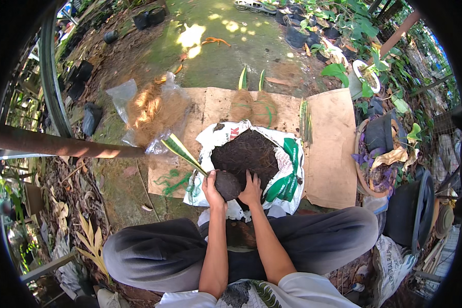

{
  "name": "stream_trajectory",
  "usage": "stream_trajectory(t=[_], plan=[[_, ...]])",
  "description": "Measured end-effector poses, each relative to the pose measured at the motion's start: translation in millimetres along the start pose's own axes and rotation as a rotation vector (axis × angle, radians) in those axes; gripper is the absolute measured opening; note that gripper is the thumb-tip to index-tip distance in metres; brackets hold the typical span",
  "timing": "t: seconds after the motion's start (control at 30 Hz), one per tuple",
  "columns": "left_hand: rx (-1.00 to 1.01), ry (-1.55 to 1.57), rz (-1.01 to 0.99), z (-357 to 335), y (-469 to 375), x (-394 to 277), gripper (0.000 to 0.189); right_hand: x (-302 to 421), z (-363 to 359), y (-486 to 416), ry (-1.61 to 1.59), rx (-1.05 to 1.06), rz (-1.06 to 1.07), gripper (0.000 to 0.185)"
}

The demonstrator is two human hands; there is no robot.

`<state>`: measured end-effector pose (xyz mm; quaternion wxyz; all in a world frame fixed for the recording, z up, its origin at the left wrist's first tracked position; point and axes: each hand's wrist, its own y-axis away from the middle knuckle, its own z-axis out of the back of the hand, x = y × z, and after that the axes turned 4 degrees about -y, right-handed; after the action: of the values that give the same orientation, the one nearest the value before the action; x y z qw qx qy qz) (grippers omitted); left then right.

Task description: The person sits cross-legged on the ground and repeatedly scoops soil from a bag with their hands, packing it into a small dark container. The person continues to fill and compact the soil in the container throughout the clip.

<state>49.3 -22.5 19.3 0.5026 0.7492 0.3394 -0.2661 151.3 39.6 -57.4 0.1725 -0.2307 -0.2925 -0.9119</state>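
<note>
My left hand is closed around a dark ball of soil. Out of that ball a yellow-edged snake plant leaf points up and left. My right hand rests with its fingers in the dark potting soil, at the near edge of an open white and green plastic sack; its fingertips are partly hidden. Beyond the sack stand two fibre-wrapped balls bound with green string, each with a leaf on top. Several cut snake plant leaves lie to the right.
Flattened cardboard lies under the sack. Brown coconut fibre in clear plastic is at the left, above tangled green string. A metal bar juts in from the left. Potted plants and a black tub stand at right.
</note>
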Motion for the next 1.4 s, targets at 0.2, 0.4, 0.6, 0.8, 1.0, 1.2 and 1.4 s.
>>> stream_trajectory(t=[0.2, 0.4, 0.6, 0.8, 1.0, 1.2, 1.4], plan=[[0.218, 0.211, 0.150, 6.0, 5.1, -9.1, 0.043, -5.6, -2.9, 1.0, 0.152, 0.028, 0.128, 0.066], [0.285, 0.204, 0.190, -8.4, -0.4, -1.9, 0.053, -13.7, 7.0, -9.1, -0.098, -0.056, 0.105, 0.040], [0.253, 0.265, 0.334, -29.4, 0.0, -3.1, 0.065, 18.9, 93.4, -1.8, -0.229, -0.016, 0.224, 0.032], [0.239, 0.451, 0.314, -43.9, -1.5, 4.1, 0.060, 62.8, 157.2, 38.2, -0.261, 0.120, 0.312, 0.027], [0.280, 0.387, 0.282, -44.7, -7.2, 29.9, 0.054, 91.5, 156.4, 55.8, -0.220, 0.055, 0.385, 0.030], [0.318, 0.416, 0.396, -46.3, -1.7, 34.9, 0.060, 97.1, 150.5, 70.1, -0.195, 0.032, 0.406, 0.039], [0.292, 0.364, 0.384, -52.2, 6.8, 29.2, 0.065, 90.8, 145.3, 74.2, -0.222, -0.065, 0.461, 0.032]])
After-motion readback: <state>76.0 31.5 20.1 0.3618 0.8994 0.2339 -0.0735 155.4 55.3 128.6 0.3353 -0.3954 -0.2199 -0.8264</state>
